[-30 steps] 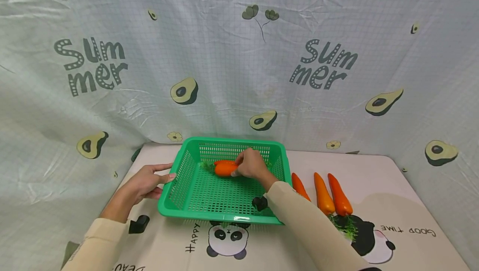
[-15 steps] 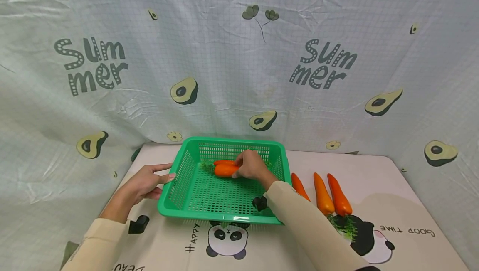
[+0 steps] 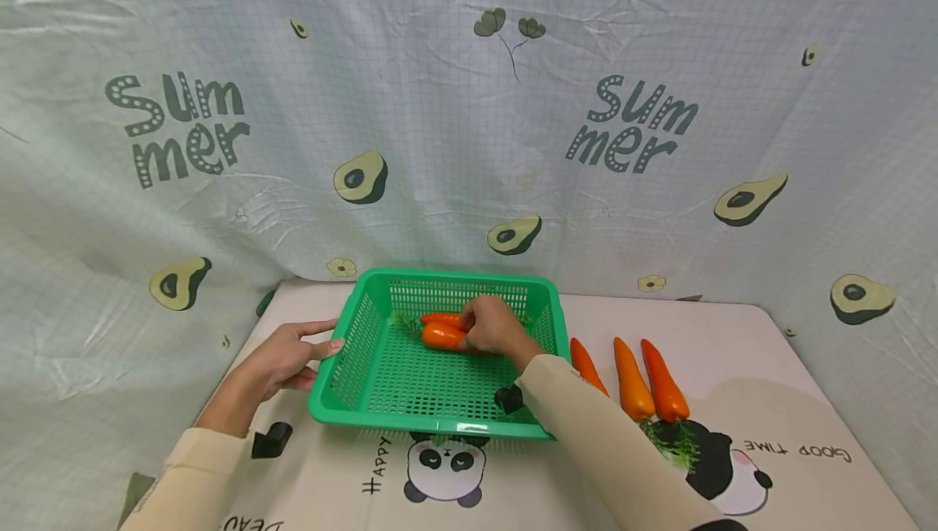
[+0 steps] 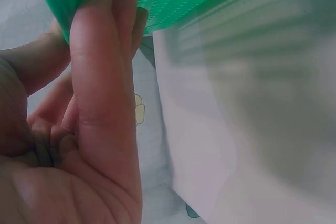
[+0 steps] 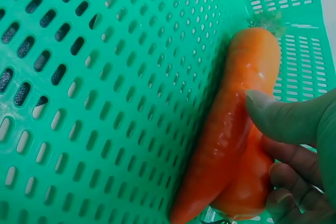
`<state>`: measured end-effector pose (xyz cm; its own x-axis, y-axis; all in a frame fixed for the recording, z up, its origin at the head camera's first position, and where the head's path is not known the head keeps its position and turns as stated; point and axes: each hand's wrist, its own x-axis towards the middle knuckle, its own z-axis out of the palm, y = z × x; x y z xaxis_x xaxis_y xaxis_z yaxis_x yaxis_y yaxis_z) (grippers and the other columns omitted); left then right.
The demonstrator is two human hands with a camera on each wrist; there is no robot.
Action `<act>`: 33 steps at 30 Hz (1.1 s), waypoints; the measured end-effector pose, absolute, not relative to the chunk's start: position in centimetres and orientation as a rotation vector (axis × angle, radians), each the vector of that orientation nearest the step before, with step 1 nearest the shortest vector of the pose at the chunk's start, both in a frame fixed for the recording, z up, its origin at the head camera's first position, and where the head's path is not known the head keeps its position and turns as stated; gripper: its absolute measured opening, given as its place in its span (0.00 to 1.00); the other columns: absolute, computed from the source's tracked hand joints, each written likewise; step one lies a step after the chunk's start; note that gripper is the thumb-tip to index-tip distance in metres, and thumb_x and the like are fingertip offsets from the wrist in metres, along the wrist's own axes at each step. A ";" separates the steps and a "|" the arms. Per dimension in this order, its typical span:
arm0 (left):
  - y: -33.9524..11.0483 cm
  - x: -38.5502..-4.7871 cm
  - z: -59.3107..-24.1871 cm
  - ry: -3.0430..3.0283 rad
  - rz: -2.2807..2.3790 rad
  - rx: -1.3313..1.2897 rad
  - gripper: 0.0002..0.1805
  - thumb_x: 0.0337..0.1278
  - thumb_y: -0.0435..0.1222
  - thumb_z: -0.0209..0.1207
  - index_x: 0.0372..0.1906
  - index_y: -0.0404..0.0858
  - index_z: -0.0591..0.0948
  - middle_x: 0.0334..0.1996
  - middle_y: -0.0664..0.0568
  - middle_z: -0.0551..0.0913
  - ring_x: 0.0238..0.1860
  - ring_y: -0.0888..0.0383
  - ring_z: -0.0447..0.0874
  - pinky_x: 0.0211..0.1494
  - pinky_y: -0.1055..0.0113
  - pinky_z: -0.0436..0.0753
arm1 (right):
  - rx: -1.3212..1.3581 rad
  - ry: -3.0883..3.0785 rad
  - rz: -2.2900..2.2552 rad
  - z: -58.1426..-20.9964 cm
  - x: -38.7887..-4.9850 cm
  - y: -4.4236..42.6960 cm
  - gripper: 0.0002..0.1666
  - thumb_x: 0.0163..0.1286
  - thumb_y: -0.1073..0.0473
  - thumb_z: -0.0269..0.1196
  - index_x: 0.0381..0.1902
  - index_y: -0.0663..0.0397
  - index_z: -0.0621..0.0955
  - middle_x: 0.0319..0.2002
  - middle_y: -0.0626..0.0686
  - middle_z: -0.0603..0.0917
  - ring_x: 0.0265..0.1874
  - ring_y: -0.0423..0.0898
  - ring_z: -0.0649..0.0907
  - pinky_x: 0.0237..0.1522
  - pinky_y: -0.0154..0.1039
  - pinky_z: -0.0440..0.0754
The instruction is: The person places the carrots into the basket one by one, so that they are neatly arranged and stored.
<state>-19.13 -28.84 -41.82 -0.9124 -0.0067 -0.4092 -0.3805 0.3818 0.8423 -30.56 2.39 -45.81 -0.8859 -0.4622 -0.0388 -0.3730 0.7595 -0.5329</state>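
Left hand (image 3: 282,357) pinching green plastic basket (image 3: 396,423) at side rim; right hand (image 3: 493,325) curled onto two carrots (image 5: 223,135) inside. Likely light, stiff, slightly slick; best gripped mid-body, clear of leafy tops (image 5: 266,23)

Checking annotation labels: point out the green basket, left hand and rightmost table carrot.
Green basket (image 3: 410,423): head view, on its near rim.
Left hand (image 3: 282,358): head view, middle of the hand.
Rightmost carrot (image 3: 664,383): head view, mid-body.
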 end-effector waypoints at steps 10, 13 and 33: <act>-28.8 -19.2 -41.8 2.321 1.529 -0.334 0.36 0.77 0.39 0.58 0.82 0.35 0.60 0.30 0.48 0.91 0.26 0.52 0.93 0.28 0.62 0.90 | -0.634 2.798 -0.844 -45.7 -30.4 2.5 0.14 0.57 0.64 0.78 0.42 0.58 0.91 0.44 0.55 0.90 0.41 0.49 0.85 0.49 0.47 0.87; -28.8 -19.2 -41.8 2.321 1.527 -0.333 0.36 0.77 0.39 0.58 0.82 0.35 0.60 0.31 0.48 0.91 0.26 0.52 0.93 0.28 0.62 0.90 | -0.593 2.796 -0.939 -45.5 -30.3 2.5 0.11 0.57 0.65 0.78 0.40 0.58 0.91 0.41 0.55 0.91 0.40 0.49 0.86 0.45 0.45 0.88; -28.7 -19.0 -41.5 2.320 1.517 -0.349 0.36 0.77 0.39 0.58 0.82 0.36 0.59 0.30 0.49 0.90 0.26 0.53 0.93 0.29 0.63 0.90 | -0.212 2.464 -1.471 -41.2 -29.7 5.6 0.11 0.64 0.66 0.73 0.44 0.60 0.91 0.52 0.59 0.89 0.50 0.56 0.87 0.58 0.57 0.86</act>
